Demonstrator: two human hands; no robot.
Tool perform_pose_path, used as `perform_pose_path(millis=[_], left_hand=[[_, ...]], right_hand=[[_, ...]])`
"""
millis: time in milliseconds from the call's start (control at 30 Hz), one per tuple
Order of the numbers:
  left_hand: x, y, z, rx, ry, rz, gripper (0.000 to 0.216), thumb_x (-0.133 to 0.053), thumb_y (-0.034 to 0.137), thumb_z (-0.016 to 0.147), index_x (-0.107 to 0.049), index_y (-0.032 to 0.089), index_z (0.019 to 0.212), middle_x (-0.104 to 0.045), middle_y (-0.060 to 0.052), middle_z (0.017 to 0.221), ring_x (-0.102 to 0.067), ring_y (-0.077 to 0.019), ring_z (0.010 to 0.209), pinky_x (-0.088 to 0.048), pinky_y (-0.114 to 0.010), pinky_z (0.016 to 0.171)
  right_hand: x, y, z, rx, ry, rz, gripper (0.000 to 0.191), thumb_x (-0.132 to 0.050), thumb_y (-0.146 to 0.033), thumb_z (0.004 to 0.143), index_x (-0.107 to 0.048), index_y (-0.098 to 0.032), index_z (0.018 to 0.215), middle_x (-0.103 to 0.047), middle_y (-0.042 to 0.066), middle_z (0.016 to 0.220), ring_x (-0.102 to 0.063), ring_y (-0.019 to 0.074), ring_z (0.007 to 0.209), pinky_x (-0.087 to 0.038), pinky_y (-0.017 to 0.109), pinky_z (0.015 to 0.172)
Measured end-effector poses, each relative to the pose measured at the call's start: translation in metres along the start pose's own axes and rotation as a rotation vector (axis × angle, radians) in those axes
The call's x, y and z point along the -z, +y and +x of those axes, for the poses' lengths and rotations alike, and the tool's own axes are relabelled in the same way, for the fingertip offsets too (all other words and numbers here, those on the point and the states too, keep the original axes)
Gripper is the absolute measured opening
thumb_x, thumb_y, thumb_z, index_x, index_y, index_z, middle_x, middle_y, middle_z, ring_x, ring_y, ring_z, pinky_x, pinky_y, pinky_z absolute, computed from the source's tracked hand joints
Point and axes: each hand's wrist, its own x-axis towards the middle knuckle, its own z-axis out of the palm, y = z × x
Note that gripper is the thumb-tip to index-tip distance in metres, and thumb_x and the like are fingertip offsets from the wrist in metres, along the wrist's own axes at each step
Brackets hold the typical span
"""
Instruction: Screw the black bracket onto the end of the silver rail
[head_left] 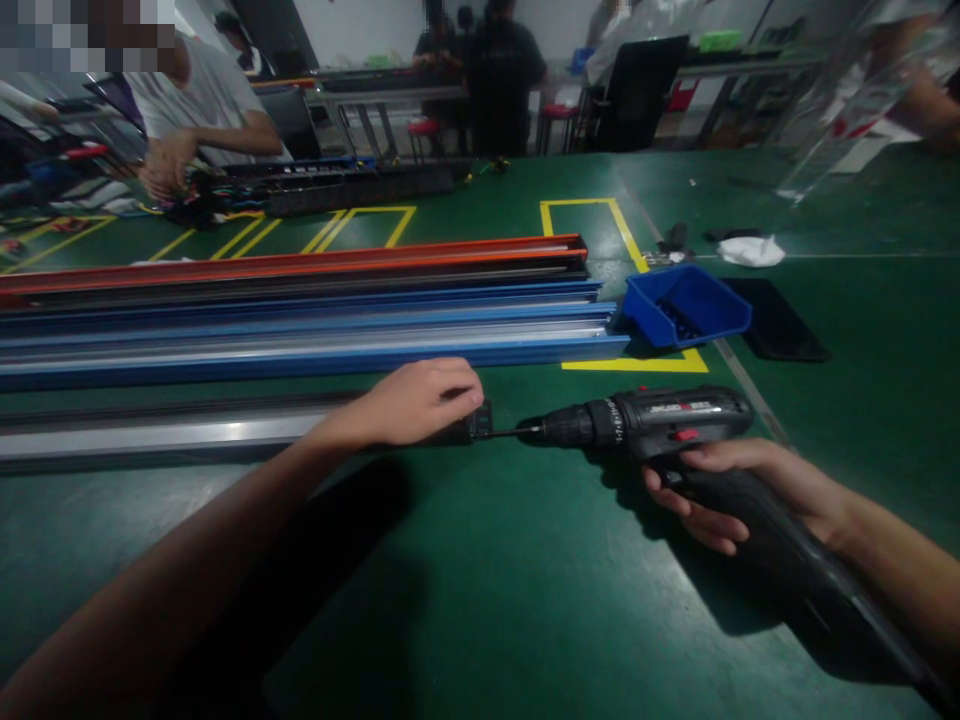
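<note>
My right hand (720, 490) is wrapped around the handle of a black cordless drill (660, 415), which lies on its side, pointing left. Its long thin bit (502, 433) reaches the black end cap (482, 418) of a long dark metal profile with a silvery inner face (225, 432). Over the right end of that profile, beside the cap, my left hand (431, 400) grips with the fingers curled. The undersides of its fingers are hidden. Whether a screw sits at the bit's tip I cannot make out.
Blue profiles (450, 352) and an orange-edged one (375, 255) lie behind, parallel to mine. A blue bin (690, 310) with small dark parts stands right of them, near a black flat pad (784, 320) and white crumpled material (750, 250). Across the table, a co-worker's hands (169, 165) handle wiring.
</note>
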Motion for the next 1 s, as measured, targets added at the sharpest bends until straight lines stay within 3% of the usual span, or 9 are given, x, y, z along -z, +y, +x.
perform_pose_path(millis=[767,1000], left_hand=[[0.0,-0.001,0.0,0.049,-0.038,-0.008,0.037,-0.046,0.043,0.11,-0.075,0.02,0.104,-0.072,-0.005,0.108,-0.066,-0.0203,0.097,-0.048,-0.033,0.087],[0.0,0.002,0.002,0.069,-0.049,-0.005,0.036,-0.046,0.043,0.109,-0.074,0.02,0.104,-0.072,-0.006,0.109,-0.067,-0.0209,0.098,-0.048,-0.033,0.086]], right_hand=[[0.002,0.001,-0.004,0.006,-0.007,0.051,0.032,-0.068,-0.029,0.101,-0.08,-0.006,0.119,-0.075,0.011,0.094,-0.07,0.01,0.057,-0.063,0.024,0.062],[0.016,0.007,-0.003,-0.011,-0.013,0.047,0.034,-0.071,-0.036,0.099,-0.081,-0.011,0.12,-0.074,0.01,0.094,-0.068,0.0101,0.055,-0.063,0.024,0.061]])
